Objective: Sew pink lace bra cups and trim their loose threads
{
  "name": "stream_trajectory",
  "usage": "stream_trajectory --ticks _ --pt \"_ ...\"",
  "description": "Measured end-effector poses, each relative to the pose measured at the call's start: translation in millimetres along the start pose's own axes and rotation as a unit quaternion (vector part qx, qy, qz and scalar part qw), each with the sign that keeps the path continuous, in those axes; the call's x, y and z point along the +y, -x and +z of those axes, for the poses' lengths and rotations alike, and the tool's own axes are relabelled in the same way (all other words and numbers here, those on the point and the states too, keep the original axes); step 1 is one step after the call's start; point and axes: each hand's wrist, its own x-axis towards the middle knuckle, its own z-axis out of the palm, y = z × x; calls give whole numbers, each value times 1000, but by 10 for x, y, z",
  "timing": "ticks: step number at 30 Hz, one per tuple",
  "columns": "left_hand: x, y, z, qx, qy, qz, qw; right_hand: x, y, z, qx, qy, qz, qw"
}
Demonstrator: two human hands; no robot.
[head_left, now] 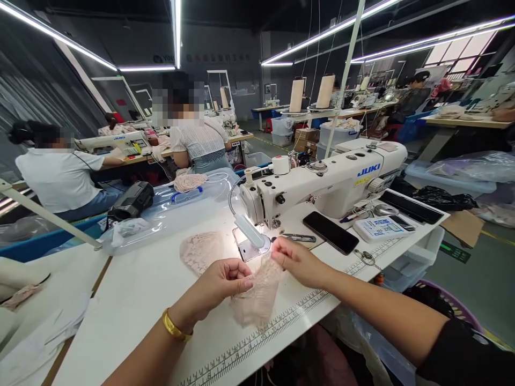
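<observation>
A sheer pale-pink lace piece [257, 297] hangs between my two hands, just in front of the sewing machine [317, 185]. My left hand [229, 279] pinches its upper left edge between thumb and fingers. At the upper right corner, close to the needle plate [247, 251], my right hand [292, 260] grips the same lace with closed fingertips. Another pink lace piece [201, 250] lies flat on the white table [140, 305], left of the needle area. The machine's lamp [252, 231] partly covers the presser foot, so I cannot see the needle clearly.
Thread snips [298, 237], a black phone [330, 231] and a white-and-blue box [382, 229] lie right of the needle. A printed ruler [249, 346] runs along the front edge. A clear plastic lid [161, 214] with a lace bundle [190, 182] stands behind. Co-workers sit beyond.
</observation>
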Motion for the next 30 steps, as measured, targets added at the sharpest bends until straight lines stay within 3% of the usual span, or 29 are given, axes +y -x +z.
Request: stream_trajectory --ticks 2,7,10,14,17,21,24,30 --pt "-29 -43 -45 14 7 6 1000 42 -38 -43 18 -7 4 1000" --pt "-73 -149 -13 21 19 -3 1000 29 -113 15 -43 -39 -9 998" --pt "-59 -166 50 27 -25 32 999 -32 -137 76 -68 -10 -17 998" --pt "-54 -153 74 73 -93 29 993 11 -155 92 -29 16 -25 999" --pt "-57 -158 74 82 -96 32 992 120 -164 80 11 -51 -12 999" --pt "-45 -185 102 42 -63 41 996 166 -164 78 3 -134 2 991" --pt "-41 -182 126 61 -63 50 995 120 -158 88 -18 -151 17 988" --pt "-45 -157 144 76 -61 50 994 111 -151 115 -23 -100 13 995"
